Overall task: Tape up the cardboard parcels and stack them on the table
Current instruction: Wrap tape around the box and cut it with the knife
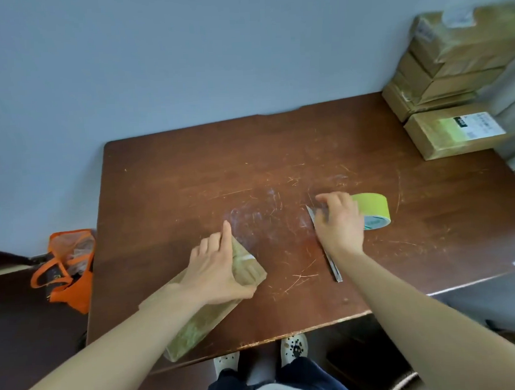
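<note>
Our left grip (pixel 221 271) clasps the far end of the parcel (pixel 197 326), with the thumb on its near side and the forefinger straight along the top edge. The parcel lies on the near-left part of the table (pixel 190 183), its long axis slanting from the near-left edge toward the middle. The tape roll (pixel 373 209) sits to the right, well apart from the parcel and just beyond our right grip (pixel 338 223). That grip is bent-fingered over the knife (pixel 333 265); we cannot tell whether it holds either. We judge the right grip nearer the tape, so it should carry the roll leftward to the parcel's held end.
</note>
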